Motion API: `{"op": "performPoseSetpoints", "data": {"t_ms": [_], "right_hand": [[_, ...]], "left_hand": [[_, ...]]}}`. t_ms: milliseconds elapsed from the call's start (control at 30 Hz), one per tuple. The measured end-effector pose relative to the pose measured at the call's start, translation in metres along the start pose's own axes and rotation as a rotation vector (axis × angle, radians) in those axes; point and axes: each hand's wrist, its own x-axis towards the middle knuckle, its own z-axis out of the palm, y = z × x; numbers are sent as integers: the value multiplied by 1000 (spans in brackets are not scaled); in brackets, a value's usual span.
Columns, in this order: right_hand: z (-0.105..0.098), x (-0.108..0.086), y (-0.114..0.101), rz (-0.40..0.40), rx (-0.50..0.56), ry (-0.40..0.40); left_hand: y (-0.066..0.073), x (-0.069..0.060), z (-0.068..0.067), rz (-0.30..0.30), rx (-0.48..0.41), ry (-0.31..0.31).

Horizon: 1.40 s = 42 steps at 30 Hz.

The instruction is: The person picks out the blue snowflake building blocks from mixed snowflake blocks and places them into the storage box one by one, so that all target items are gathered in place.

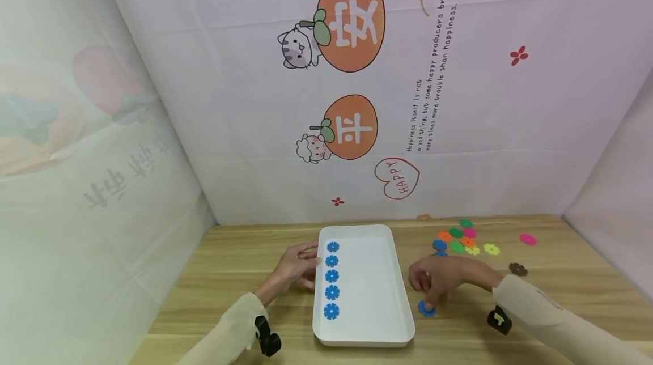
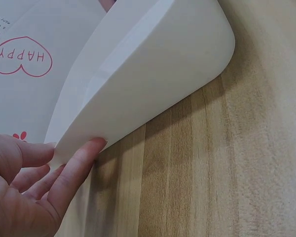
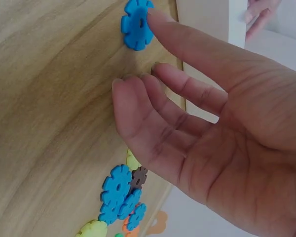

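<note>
A white tray (image 1: 367, 291) lies on the table with a column of several blue snowflake discs (image 1: 332, 276) along its left side. At its left rim, my left hand (image 1: 296, 267) holds the tray wall, the thumb at the edge and the fingers against the outer face, as the left wrist view shows. Right of the tray, my right hand (image 1: 437, 277) has its thumb on a single blue snowflake disc (image 3: 136, 24). The other fingers are bent and apart from that disc.
Behind the right hand lies a loose cluster of snowflake discs (image 1: 457, 247) in green, orange, pink, yellow and blue. A brown disc (image 1: 518, 269) and a pink disc (image 1: 528, 239) sit farther right. A printed cloth (image 1: 245, 127) hangs behind the table.
</note>
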Motion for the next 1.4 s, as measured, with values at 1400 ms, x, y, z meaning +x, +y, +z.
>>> {"op": "performPoseSetpoints", "data": {"t_ms": [1400], "right_hand": [[-25, -4, 8, -175, -57, 75]], "left_hand": [[0, 1, 2, 6, 0, 8]]}}
